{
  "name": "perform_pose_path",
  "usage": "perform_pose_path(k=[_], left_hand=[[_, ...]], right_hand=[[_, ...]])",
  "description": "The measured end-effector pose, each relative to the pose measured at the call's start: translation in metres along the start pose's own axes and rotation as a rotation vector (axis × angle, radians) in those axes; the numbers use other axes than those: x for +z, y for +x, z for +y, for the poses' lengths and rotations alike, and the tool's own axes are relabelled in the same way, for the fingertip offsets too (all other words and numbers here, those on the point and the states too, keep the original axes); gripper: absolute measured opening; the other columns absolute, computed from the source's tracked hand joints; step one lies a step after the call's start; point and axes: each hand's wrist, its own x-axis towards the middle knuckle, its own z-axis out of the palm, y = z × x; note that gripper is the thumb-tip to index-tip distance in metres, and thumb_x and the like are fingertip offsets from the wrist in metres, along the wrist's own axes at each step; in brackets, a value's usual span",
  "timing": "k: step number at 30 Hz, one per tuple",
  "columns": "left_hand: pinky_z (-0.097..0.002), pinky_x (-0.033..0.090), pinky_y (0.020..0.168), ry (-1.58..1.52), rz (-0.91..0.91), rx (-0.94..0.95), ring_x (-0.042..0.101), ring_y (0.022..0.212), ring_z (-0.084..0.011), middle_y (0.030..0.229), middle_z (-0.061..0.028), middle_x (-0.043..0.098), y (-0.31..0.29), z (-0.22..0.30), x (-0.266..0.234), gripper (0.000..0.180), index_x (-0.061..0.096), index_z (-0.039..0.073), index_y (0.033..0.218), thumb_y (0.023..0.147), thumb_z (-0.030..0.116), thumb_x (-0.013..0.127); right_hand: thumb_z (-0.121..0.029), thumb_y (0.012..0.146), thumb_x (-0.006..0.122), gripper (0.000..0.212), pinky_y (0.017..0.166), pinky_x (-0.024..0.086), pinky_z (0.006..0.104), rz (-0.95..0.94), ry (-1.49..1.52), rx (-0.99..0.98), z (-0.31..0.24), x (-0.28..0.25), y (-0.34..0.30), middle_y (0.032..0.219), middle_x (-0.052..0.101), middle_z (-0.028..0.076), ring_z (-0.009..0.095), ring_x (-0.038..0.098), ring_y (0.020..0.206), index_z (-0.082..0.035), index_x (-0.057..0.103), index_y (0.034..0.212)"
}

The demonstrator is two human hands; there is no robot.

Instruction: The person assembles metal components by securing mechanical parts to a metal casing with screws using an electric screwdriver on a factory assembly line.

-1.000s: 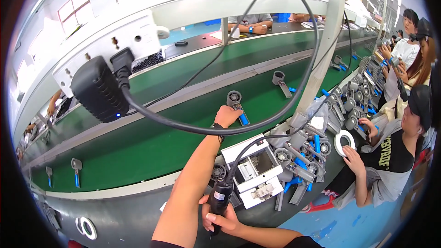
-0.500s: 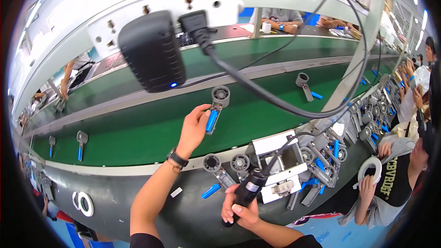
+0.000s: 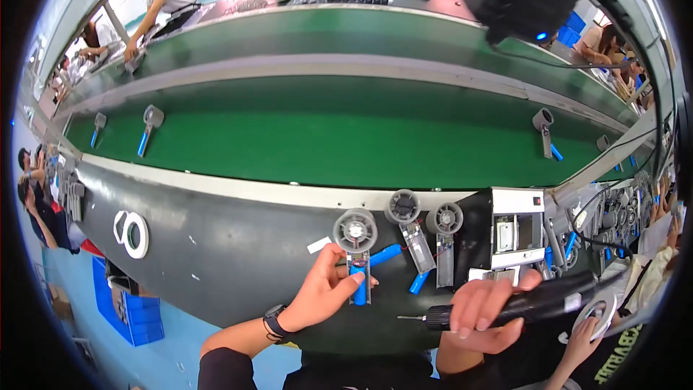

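My left hand (image 3: 321,292) grips a grey handheld fan (image 3: 356,231) over the near worktable. The fan's round head points away from me, and a blue battery (image 3: 359,289) lies along its open handle under my thumb. In my right hand (image 3: 485,310) is a black electric screwdriver (image 3: 541,306), lying nearly level with its thin bit (image 3: 411,318) pointing left, apart from the fan. Just right of the held fan lie two more open grey fans, one farther off (image 3: 403,208) and one beside it (image 3: 445,220). Loose blue batteries (image 3: 386,254) rest near them.
A white box-shaped device (image 3: 535,201) stands right of the fans, before a heap of grey fan parts (image 3: 621,206). Beyond runs a green conveyor (image 3: 289,130) carrying a few fans. White rings (image 3: 135,237) lie at left. A co-worker's hand (image 3: 581,339) holds a white ring at right.
My left hand has brought the fan from above the conveyor back over the worktable. The screwdriver has swung from upright-leaning to nearly level, bit leftward. The view has tilted down and shifted.
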Motion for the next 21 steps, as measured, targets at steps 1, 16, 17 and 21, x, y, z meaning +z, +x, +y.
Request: perform_pose_path(k=[1, 16, 17, 21], left_hand=[[-0.0352, 0.052, 0.087, 0.045, -0.035, 0.019, 0.064, 0.104, -0.0220, 0.123, -0.0119, 0.053, -0.004, -0.005, 0.002, 0.044, 0.031, 0.007, 0.136, 0.097, -0.002, 0.050], [-0.0246, 0.043, 0.065, -0.232, -0.100, -0.332, 0.050, 0.071, -0.0093, 0.097, -0.0038, 0.056, -0.014, -0.030, 0.008, 0.023, 0.045, 0.006, 0.122, 0.107, 0.023, 0.041], [-0.0246, 0.043, 0.066, -0.223, -0.103, -0.313, 0.050, 0.072, -0.0093, 0.099, -0.0039, 0.056, -0.014, -0.030, 0.009, 0.023, 0.045, 0.006, 0.123, 0.107, 0.021, 0.041], [-0.0250, 0.045, 0.069, -0.135, -0.122, -0.258, 0.050, 0.075, -0.0090, 0.103, -0.0042, 0.057, -0.015, -0.026, 0.014, 0.025, 0.042, 0.005, 0.129, 0.106, 0.014, 0.040]], right_hand=[[-0.022, 0.096, 0.059, 0.043, 0.040, 0.049, 0.0296, -0.007, -0.019, -0.057, 0.000, 0.005, 0.002, 0.067, 0.050, 0.005, 0.016, 0.051, 0.044, -0.006, 0.032, 0.126], [-0.027, 0.095, 0.059, 0.045, 0.050, 0.043, 0.0272, -0.031, -0.287, -0.216, 0.026, 0.010, -0.011, 0.067, 0.053, 0.001, 0.014, 0.053, 0.045, -0.008, 0.032, 0.126], [-0.027, 0.095, 0.058, 0.046, 0.049, 0.044, 0.0269, -0.036, -0.293, -0.218, 0.027, 0.009, -0.011, 0.067, 0.053, 0.002, 0.014, 0.053, 0.045, -0.007, 0.032, 0.127], [-0.026, 0.094, 0.061, 0.049, 0.043, 0.047, 0.0256, -0.028, -0.268, -0.198, 0.037, 0.001, -0.012, 0.066, 0.052, 0.003, 0.014, 0.051, 0.044, -0.005, 0.032, 0.127]])
